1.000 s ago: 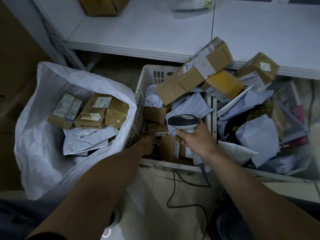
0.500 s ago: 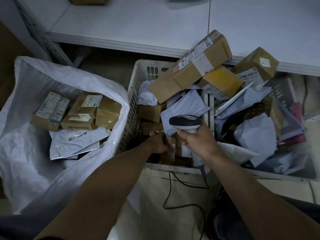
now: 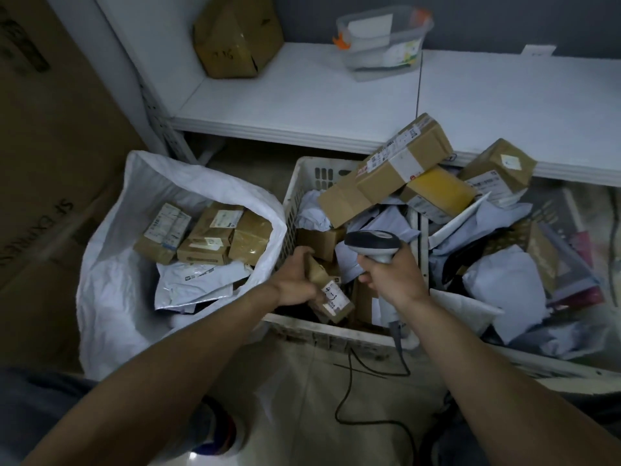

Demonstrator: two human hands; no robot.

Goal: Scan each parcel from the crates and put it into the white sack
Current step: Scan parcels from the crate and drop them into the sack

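Biggest thing in front of you is the white shelf (image 3: 336,105) running across the top, with a taped-up cardboard box (image 3: 237,37) and a clear plastic tub (image 3: 383,42) sitting on it. Below that on the left you've got the white sack (image 3: 111,264), mouth wide open, with three brown boxes lined up inside it and a couple of pale mailer bags under them. Right next to it, touching its edge, is the white crate (image 3: 302,183), piled with boxes and grey mailers. A long brown box (image 3: 386,169) leans across the top of the pile, and a yellow box (image 3: 440,191) sits just beside it. A second crate (image 3: 554,364) further right is just as stuffed.

Your right hand (image 3: 389,280) is wrapped tight around the handle of the scanner (image 3: 373,243), head pointing left, its cord trailing down onto the floor. Your left hand (image 3: 295,280) is gripping a small brown parcel (image 3: 331,297), tilted, over the near corner of the white crate. It's got a white label with "4-3" handwritten on it, facing up.
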